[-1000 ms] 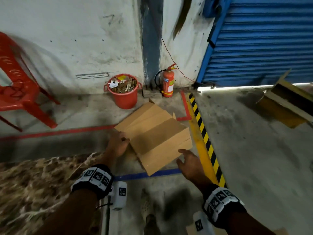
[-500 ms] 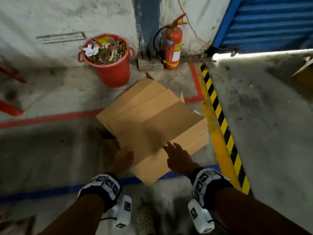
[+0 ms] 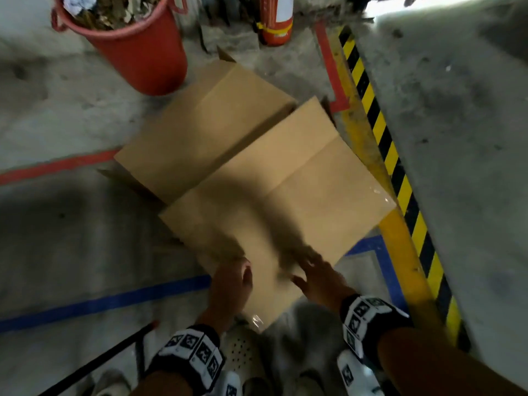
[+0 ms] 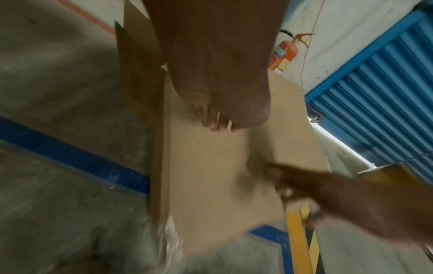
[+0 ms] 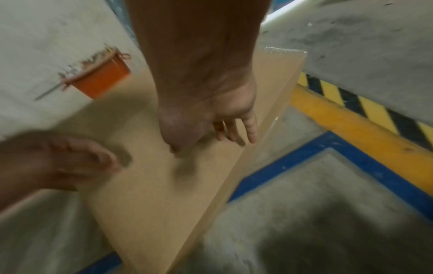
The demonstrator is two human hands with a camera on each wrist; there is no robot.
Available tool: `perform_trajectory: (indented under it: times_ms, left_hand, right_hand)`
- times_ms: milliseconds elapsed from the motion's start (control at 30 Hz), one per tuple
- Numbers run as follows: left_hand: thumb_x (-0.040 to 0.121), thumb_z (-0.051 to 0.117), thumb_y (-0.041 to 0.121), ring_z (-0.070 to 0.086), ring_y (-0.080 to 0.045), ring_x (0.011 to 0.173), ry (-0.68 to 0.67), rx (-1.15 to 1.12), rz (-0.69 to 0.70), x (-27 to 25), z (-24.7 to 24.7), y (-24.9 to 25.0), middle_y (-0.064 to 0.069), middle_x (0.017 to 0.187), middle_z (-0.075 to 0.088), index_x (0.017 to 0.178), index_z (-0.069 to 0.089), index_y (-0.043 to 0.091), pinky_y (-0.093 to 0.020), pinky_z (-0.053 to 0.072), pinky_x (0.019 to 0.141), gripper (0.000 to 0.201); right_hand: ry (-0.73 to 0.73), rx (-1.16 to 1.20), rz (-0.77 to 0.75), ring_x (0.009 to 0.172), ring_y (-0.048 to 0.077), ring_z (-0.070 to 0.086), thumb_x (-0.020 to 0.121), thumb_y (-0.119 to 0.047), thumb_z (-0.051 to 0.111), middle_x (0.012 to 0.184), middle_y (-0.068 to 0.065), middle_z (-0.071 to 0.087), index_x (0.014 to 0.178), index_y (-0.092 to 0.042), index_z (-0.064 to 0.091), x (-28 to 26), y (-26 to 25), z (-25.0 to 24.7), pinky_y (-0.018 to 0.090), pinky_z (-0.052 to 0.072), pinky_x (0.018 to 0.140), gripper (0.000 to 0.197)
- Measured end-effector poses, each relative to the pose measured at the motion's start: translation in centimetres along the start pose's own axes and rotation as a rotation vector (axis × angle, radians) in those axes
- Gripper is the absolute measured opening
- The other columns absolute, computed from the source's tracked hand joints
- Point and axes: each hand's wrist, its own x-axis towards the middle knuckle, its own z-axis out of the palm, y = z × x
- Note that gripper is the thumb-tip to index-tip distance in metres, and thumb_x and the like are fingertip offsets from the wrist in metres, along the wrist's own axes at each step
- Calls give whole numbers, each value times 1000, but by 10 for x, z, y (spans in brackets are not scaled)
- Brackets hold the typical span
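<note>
Cardboard (image 3: 285, 181) — beneath left grip (image 3: 231, 281), right grip (image 3: 317, 277)

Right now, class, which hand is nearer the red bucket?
Left. The left hand is over the cardboard on the bucket side; the right hand is farther right, nearer the stripe.

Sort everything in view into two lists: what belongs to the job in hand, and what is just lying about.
In the job: cardboard box, left hand, right hand, both on its near panel.
Lying about: red bucket of scraps, fire extinguisher, black-and-yellow stripe, blue floor tape.
</note>
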Motion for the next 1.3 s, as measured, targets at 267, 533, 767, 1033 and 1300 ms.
perform_trajectory:
  times_ms: [267,533,767,1033,1300]
  left_hand:
    - [76,67,47,30,-38,139,361,-16,-131,71,-64,-7,-12,154,28,150,16,31,-57,31,110,92]
    - [71,78,46,60,-26,108,-448,68,-44,52,-96,31,-13,122,62,119,62,2,-25,41,72,67]
    - [92,51,23,62,-26,106,-358,315,248,-90,-66,145,-6,109,68,118,64,15,-31,46,80,30]
    - [99,41,32,63,-30,94,-301,298,363,-232,-125,249,-10,99,67,115,60,19,-36,50,68,28]
    - [98,48,46,61,-29,107,-237,-118,116,-279,-216,249,-15,113,66,118,63,5,-39,47,95,48]
  right_hand:
    - [-168,-33,49,136,40,35,92,-33,59,162,10,-1,154,-44,-3,-41,50,32,48,44,104,88]
    - [-217,338,279,117,34,56,98,-54,46,142,21,47,158,-23,15,-76,34,13,33,45,89,73]
    - [151,1521,514,106,30,55,90,-64,53,114,2,54,120,-28,50,-173,-43,-105,45,56,77,47]
    - [554,1554,740,89,35,65,94,-5,48,107,19,66,114,-1,60,-311,-67,-171,44,61,74,23]
    - [732,1566,427,74,31,62,92,3,45,90,21,62,93,-2,58,-465,-78,-216,35,52,62,14]
